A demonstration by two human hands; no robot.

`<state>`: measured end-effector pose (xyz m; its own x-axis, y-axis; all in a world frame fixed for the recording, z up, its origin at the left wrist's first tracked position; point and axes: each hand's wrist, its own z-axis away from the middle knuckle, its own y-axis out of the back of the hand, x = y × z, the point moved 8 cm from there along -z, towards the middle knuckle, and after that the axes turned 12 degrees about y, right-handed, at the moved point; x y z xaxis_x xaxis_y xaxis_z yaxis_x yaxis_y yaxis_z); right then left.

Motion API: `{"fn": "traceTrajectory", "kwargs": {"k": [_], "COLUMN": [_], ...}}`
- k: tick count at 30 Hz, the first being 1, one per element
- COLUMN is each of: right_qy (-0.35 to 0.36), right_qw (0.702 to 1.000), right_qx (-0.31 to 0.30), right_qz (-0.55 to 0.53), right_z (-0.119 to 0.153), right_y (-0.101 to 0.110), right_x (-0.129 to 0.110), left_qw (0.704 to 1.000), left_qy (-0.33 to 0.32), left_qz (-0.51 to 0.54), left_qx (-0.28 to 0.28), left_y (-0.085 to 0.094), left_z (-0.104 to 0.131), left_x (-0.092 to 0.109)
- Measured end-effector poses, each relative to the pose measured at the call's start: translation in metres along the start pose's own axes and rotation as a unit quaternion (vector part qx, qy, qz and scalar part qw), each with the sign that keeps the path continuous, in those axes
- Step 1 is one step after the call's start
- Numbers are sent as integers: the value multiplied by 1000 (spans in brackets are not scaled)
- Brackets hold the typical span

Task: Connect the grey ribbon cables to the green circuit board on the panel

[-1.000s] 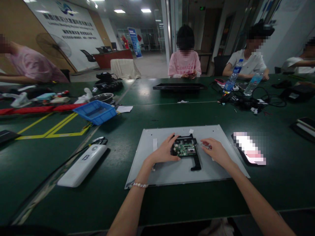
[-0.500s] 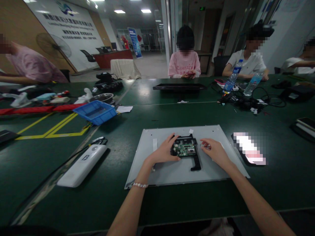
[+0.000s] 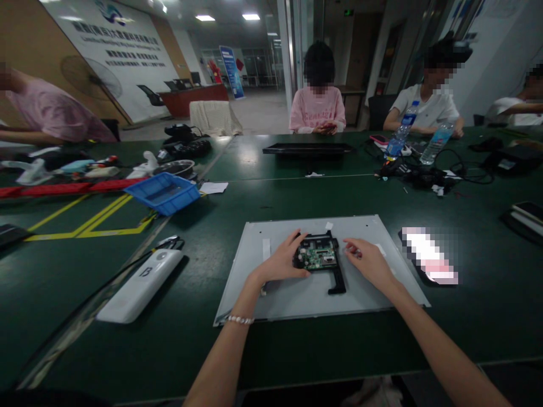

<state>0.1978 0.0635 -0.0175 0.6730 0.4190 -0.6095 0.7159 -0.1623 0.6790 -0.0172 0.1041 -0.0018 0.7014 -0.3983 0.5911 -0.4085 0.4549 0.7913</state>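
Observation:
A grey metal display panel (image 3: 288, 302) lies flat on the green table in front of me. On it rests a green circuit board (image 3: 320, 258) set in a black plastic bracket (image 3: 338, 280), whose leg points towards me. My left hand (image 3: 285, 260) grips the left side of the bracketed board, fingers at its far edge and thumb at its near edge. Just right of the bracket, apart from it, my right hand (image 3: 368, 261) hovers over the panel with fingers curled together. Something small and shiny shows at those fingertips, too small to name.
A phone (image 3: 428, 257) lies right of the panel. To the left are a white power bank (image 3: 142, 285) with a cable and a tilted blue tray (image 3: 163, 193). A black flat stand-mounted screen (image 3: 307, 148), bottles (image 3: 401, 133) and cables are farther back. Several people sit around the table.
Almost nothing differs. Both hands keep their places at the board, and the right fingers shift very slightly; the view moves a touch.

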Motion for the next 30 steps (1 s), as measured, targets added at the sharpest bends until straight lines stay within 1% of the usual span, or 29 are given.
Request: {"fn": "traceTrajectory", "kwargs": {"k": [9, 15, 20, 23, 27, 30], "right_qy": [-1, 5, 11, 23, 60, 72], "right_qw": [1000, 1000, 1000, 1000, 996, 990], "right_qx": [-3, 9, 26, 17, -32, -66], "right_qz": [5, 21, 5, 11, 60, 102], "right_z": [-2, -2, -5, -17, -45, -69], "right_y": [-1, 5, 9, 10, 3, -3], "right_x": [-2, -7, -2, 3, 4, 5], "left_qw": [1000, 1000, 1000, 1000, 1000, 1000], "left_qy": [0, 5, -1, -6, -10, -11], "left_qz": [2, 9, 8, 5, -2, -6], "left_qx": [-1, 0, 1, 6, 12, 11], "left_y": [-1, 0, 1, 1, 1, 0], "left_z": [-1, 0, -1, -2, -2, -2], "left_x": [-1, -1, 2, 2, 2, 2]}}
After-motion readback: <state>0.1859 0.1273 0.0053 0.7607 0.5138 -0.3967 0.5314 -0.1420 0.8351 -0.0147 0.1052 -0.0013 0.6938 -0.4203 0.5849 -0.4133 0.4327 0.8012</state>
